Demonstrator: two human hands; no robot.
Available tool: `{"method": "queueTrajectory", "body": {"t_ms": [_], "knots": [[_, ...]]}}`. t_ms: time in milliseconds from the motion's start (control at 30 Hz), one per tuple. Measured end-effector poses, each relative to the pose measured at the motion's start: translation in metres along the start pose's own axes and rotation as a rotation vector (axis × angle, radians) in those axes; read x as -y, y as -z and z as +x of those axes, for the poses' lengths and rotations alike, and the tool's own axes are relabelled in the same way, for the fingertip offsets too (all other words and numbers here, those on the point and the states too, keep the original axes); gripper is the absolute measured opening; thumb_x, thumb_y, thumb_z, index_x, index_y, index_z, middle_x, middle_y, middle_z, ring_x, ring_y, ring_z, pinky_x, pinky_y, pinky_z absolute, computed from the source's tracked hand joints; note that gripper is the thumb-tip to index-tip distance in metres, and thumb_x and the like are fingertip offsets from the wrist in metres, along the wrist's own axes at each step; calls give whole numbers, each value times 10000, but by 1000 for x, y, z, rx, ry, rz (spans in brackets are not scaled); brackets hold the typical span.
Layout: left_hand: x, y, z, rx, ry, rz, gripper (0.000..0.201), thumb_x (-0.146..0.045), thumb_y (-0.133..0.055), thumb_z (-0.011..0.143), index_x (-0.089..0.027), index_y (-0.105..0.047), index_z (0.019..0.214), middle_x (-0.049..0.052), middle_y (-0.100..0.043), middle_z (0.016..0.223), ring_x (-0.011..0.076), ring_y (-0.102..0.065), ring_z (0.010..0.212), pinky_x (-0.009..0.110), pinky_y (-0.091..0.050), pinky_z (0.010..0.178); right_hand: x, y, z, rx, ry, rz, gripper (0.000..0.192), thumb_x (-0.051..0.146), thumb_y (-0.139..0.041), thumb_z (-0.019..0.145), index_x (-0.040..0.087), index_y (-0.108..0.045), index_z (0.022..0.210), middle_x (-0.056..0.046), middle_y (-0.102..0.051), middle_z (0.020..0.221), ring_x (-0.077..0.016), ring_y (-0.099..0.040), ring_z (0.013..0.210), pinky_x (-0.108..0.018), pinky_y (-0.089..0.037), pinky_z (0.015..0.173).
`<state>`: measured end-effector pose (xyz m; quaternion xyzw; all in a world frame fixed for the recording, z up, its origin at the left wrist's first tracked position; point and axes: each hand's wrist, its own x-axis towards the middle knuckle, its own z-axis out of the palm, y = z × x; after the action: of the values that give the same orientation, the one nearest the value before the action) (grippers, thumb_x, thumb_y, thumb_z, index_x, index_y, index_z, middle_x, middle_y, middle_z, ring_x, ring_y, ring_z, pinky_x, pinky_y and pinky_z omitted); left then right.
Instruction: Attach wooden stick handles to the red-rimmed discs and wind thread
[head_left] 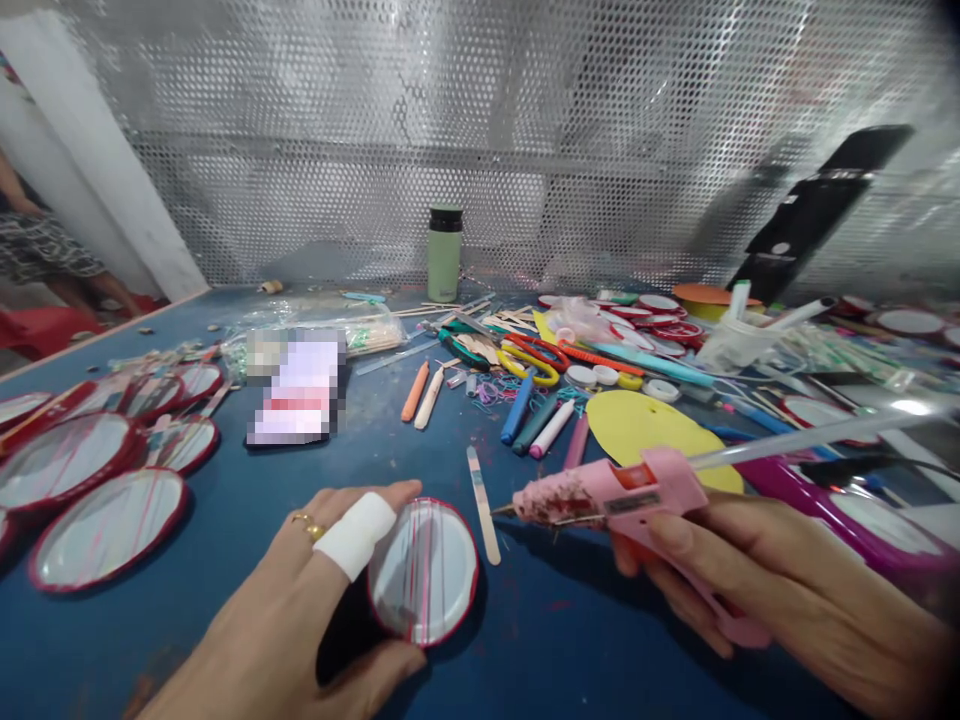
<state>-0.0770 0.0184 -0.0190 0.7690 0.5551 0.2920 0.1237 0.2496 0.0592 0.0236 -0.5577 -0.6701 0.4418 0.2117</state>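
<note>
Pinching red-rimmed lid [424, 572] at opposite edges, left hand [289, 590]; right hand [787, 560] grasps pink glue gun [630, 500], nozzle by craft stick [484, 500] on surface [262, 520], right of lid. Lid probably light, stiff, slick-faced: rim hold best.

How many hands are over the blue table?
2: the left hand holds the round lid by its edge, and the right hand holds the pink glue gun. No others seem hidden there.
</note>
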Motion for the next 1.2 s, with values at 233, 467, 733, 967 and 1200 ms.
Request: {"method": "queueTrajectory", "body": {"t_ms": [233,467,733,967,1200], "knots": [[-14,2,-1,-55,47,64,603,-349,-672,770,-372,-533,1357,34,-649,1307,306,-640,1148,438,-550,978,1,1,1,73,-35,-40,619,763,-424,850,197,-669,791,-4,-535,467,-117,-462,407,-223,-404,417],[-13,3,-3,-39,87,105,598,-403,-673,772,-377,-534,1353,42,-653,1307,323,-650,1132,473,-551,967,-2,0,1,66,-38,-28,609,754,-447,850,186,-659,796,11,-519,479,-109,-450,421,-216,-380,421],[-19,2,4,-113,41,79,571,-488,-620,747,-372,-592,1306,12,-705,1216,315,-669,1113,390,-596,877,-4,2,0,77,-72,-20,589,730,-445,877,180,-648,812,16,-533,503,-99,-465,445,-209,-380,446],[-21,3,6,-122,30,73,567,-471,-613,748,-397,-581,1309,-7,-708,1214,303,-682,1091,392,-593,889,-1,0,1,70,-79,-3,597,734,-448,874,172,-641,814,16,-522,514,-98,-458,454,-210,-346,433],[-17,3,4,-96,13,94,639,-425,-669,728,-433,-531,1352,-21,-687,1244,302,-677,1093,381,-589,886,5,0,1,57,-84,-29,640,769,-437,849,163,-634,788,14,-514,501,-95,-448,449,-208,-341,436]]}}
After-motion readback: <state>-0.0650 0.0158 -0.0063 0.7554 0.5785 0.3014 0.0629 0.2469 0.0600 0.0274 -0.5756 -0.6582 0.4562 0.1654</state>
